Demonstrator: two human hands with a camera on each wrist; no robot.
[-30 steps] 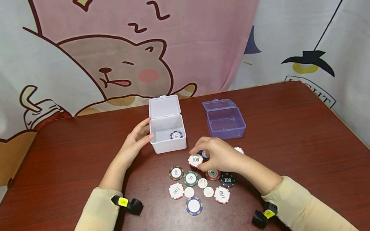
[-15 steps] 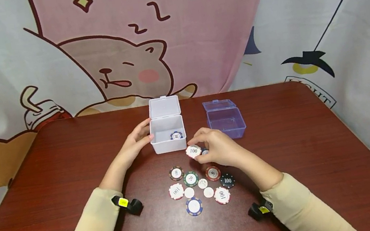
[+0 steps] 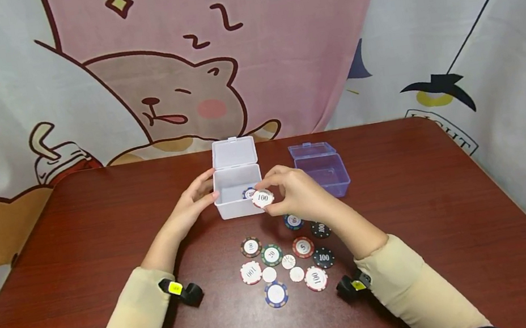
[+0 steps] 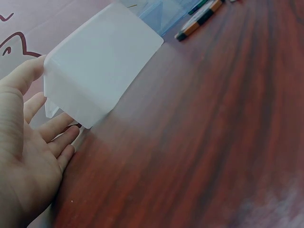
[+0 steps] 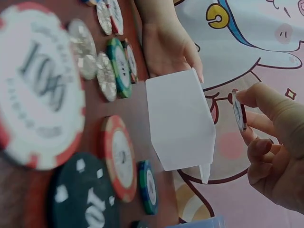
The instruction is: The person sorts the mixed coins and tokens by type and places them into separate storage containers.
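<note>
My right hand [image 3: 295, 190] pinches a white poker chip [image 3: 263, 198] marked 100 between thumb and fingertips. The chip is over the front right rim of the opened white plastic box [image 3: 236, 208]; in the right wrist view the pinched chip [image 5: 239, 111] is apart from the box. My left hand [image 3: 191, 201] touches the box's left side with thumb and fingertips, its fingers loosely extended. Inside the box lies a blue-and-white chip [image 3: 249, 193], partly covered by the held one. In the left wrist view my left hand [image 4: 35, 137] rests against the white box wall [image 4: 99, 57].
A translucent blue box [image 3: 332, 176], lid up, stands to the right, partly behind my right hand. Several poker chips, including a green chip [image 3: 272, 255], a red chip [image 3: 303, 247] and a black chip [image 3: 324, 257], lie in front with silvery coins [image 3: 288, 261] among them.
My right hand has lifted the white chip from among the others and moved it forward and left to the white box's rim. My left hand has stayed at the box.
</note>
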